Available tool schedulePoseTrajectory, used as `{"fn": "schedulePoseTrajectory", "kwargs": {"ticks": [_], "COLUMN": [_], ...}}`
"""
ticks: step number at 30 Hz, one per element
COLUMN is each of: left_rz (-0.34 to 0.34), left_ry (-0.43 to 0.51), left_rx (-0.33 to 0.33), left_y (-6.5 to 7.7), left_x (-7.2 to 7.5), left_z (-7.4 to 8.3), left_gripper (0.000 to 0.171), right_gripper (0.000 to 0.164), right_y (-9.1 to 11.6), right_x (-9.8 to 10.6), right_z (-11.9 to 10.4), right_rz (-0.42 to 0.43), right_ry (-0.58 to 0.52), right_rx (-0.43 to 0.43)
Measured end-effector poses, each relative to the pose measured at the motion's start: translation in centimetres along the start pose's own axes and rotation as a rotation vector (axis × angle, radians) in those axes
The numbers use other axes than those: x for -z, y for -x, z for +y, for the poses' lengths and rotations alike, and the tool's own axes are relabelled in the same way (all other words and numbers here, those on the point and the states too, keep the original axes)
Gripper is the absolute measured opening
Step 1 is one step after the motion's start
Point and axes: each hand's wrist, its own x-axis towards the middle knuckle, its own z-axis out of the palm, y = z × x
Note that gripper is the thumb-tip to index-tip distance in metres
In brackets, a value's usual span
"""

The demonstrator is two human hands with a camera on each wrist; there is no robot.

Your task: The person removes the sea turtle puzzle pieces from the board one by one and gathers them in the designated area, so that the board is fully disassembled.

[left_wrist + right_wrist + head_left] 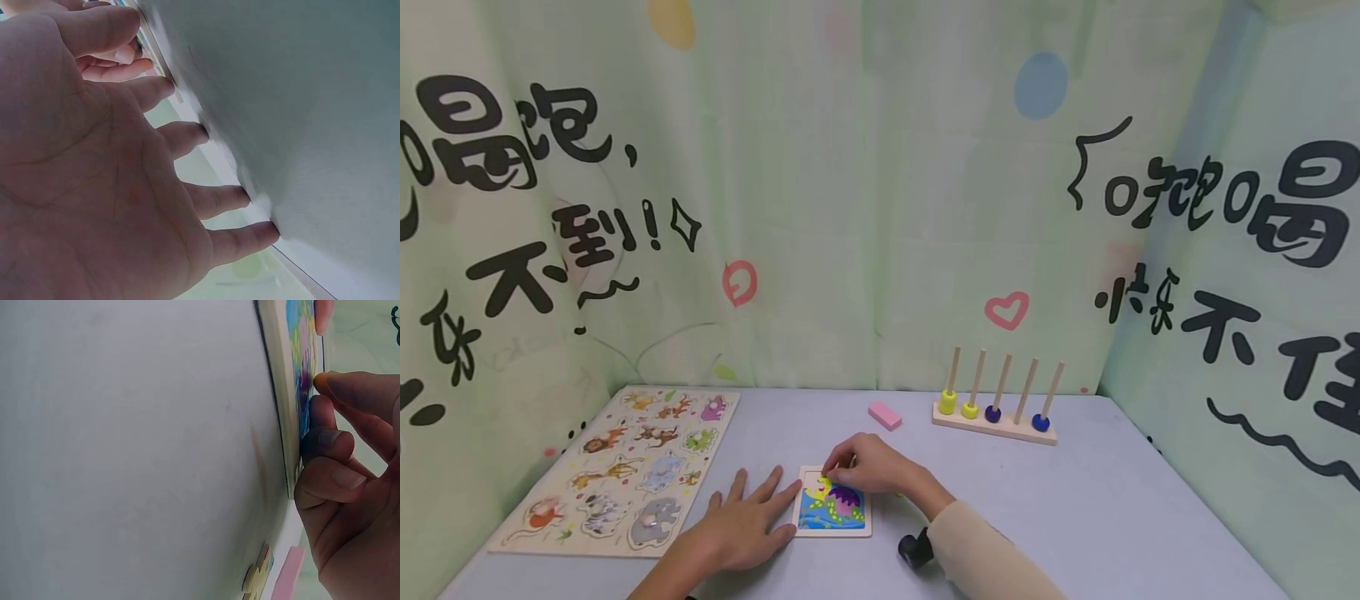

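Note:
A small framed jigsaw puzzle (pixel 835 523) with a yellow, purple and blue picture lies flat on the table. My left hand (pixel 741 521) is palm down at its left side, fingers spread, with thumb and index fingertips right at the frame. Over the puzzle's top edge, my right hand (pixel 868 467) has curled fingers, thumb and index pinching a yellow puzzle piece (pixel 824 481) at the picture's upper part, mostly hidden by the fingertips. The right wrist view shows the right hand's fingers (pixel 331 444) low against the puzzle's surface.
A loose yellow puzzle piece (pixel 256 581) lies beside the puzzle, mostly under the right wrist from the head view. Behind is a pink block (pixel 884 415). A peg stand (pixel 996 427) with yellow and blue beads stands back right; a large animal puzzle board (pixel 625 475) lies left.

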Motion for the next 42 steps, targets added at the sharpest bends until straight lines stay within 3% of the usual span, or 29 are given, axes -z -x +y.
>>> {"fn": "schedulePoseTrajectory", "kwargs": {"ticks": [17,29,42], "left_rz": [0.001,0.021,0.0], "left_ry": [0.022,-0.001,0.0], "left_rx": [0.012,-0.002,0.006], "left_y": [-0.5,-1.9,-0.1], "left_x": [-0.4,-2.3,0.0], "left_z": [-0.3,-2.0,0.1], "left_gripper": [0.067,0.068,0.065], "right_gripper": [0.017,0.018,0.015], "right_y": [-0.4,-0.3,-0.2], "right_x": [-0.2,-0.1,-0.1], "right_z": [0.0,-0.3,0.0], "right_rz": [-0.006,-0.014,-0.008], "right_ry": [0.003,-0.008,-0.037], "right_rx": [-0.01,-0.018,0.003]}}
